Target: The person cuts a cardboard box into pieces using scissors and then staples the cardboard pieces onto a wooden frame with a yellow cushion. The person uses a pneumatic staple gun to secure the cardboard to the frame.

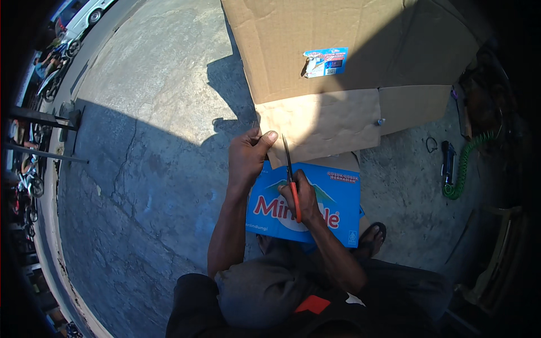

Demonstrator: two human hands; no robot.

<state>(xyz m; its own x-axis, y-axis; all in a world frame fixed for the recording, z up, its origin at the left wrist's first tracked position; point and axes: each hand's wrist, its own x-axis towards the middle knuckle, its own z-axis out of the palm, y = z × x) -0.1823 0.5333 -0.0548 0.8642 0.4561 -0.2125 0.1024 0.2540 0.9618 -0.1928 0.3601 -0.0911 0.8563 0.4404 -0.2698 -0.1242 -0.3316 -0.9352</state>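
A large opened-out cardboard box (pixel 282 50) stretches away from me, its brown side up, with a torn blue label on it. My left hand (pixel 248 155) pinches the near left edge of its flap (pixel 344 124), thumb on top. In my right hand (pixel 304 197) are scissors (pixel 293 197) with red-orange handles, the fingers closed round them. The dark blades point away from me and lie at the flap's near edge, just right of my left thumb. Beneath my right hand is a blue printed cardboard panel (pixel 344 208). My right fingers are partly hidden by the handle.
Grey concrete ground (pixel 163 169) lies to the left, part sunlit, part shaded. At the right are a coiled green hose (pixel 465 174) and a dark-and-blue tool (pixel 448 160). My sandalled foot (pixel 372 239) is beside the blue panel. Motorbikes (pixel 31 183) and a white vehicle (pixel 87 17) line the far left.
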